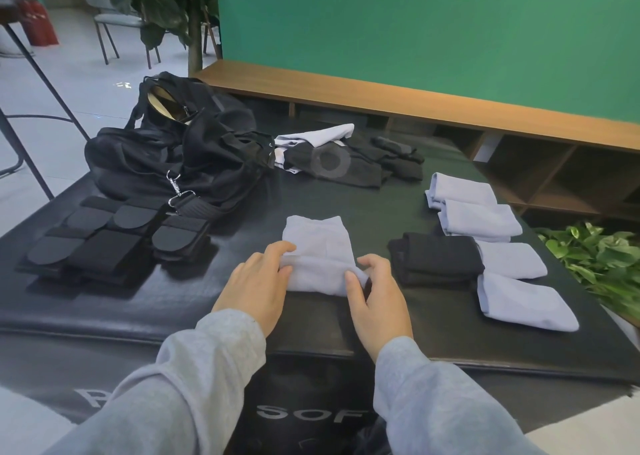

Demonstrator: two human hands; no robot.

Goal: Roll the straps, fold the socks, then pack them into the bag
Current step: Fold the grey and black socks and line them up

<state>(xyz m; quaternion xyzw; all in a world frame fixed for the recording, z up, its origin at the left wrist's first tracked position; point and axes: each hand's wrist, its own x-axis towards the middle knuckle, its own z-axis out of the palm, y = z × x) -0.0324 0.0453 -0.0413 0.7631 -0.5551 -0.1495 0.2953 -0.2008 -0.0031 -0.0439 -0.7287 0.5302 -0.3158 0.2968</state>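
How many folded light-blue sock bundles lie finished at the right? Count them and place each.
4. Farthest bundle; the second overlaps its near edge; the third sits right of the folded black socks; the nearest. The black socks may hide more.

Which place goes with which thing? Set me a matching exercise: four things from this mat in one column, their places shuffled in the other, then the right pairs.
Things
1. black bag
2. rolled straps
3. light sock being folded
4. unfolded sock heap

Places
A. between the left hand and the right hand, near the front edge
B. far middle of the mat, right of the bag
C. far left corner, top gaping open
D. front left, lined up side by side

Pairs: 1-C, 2-D, 3-A, 4-B
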